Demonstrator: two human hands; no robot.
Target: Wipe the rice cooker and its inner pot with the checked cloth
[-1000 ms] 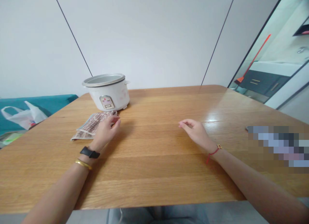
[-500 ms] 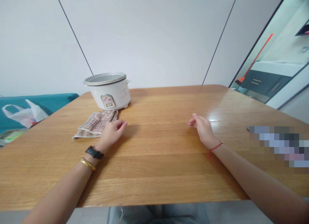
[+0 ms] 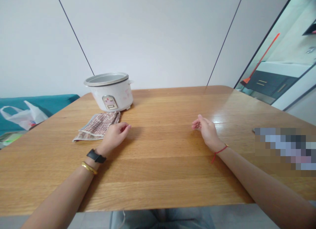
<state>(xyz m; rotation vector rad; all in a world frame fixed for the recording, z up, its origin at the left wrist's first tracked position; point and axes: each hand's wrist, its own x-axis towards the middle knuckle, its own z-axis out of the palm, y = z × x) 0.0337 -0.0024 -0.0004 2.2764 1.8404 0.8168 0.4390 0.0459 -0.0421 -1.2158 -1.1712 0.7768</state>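
My left hand (image 3: 114, 135) rests on the wooden table (image 3: 160, 163), fingers loosely curled and holding nothing, just right of a patterned folded cloth (image 3: 98, 125). A white rice cooker (image 3: 110, 91) without a lid stands behind the cloth. My right hand (image 3: 206, 130) lies on its edge near the table's middle, fingers relaxed and slightly bent, empty. A black watch and a gold bangle are on my left wrist, a red string on my right.
A blurred-out object (image 3: 283, 146) lies at the table's right edge. A white plastic bag (image 3: 23, 117) sits on a teal seat at the left. A white wall is behind the table; a doorway with an orange broom (image 3: 261, 57) is at the right.
My right hand moved a little to the right and turned onto its edge. My left hand slid slightly right, away from the cloth. In the last half second almost nothing moved.
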